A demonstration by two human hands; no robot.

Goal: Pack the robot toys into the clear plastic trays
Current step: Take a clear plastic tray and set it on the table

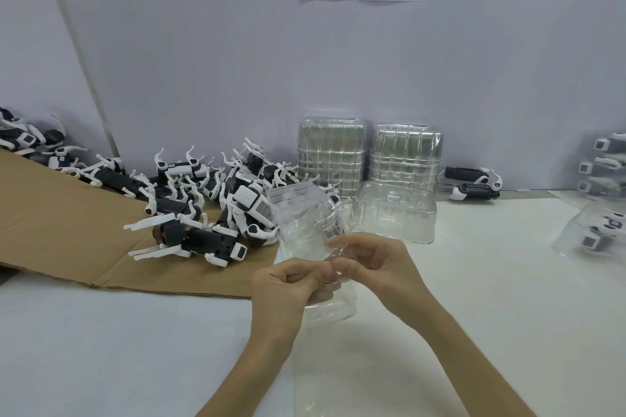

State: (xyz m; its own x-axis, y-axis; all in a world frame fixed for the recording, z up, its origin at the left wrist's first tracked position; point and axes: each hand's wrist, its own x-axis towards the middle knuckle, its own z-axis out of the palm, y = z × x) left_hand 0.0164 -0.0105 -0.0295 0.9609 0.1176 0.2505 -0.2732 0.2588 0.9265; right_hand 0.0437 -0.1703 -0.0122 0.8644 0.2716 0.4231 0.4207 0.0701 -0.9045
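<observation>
Above the table — left hand and right hand, grip tight on one clear tray

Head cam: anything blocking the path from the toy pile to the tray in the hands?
Nothing visible does. The left hand and right hand both pinch the clear tray at its near edge; its far end sits beside the toy pile on the cardboard. Both hands are busy, so one likely must let go to fetch a toy.
</observation>
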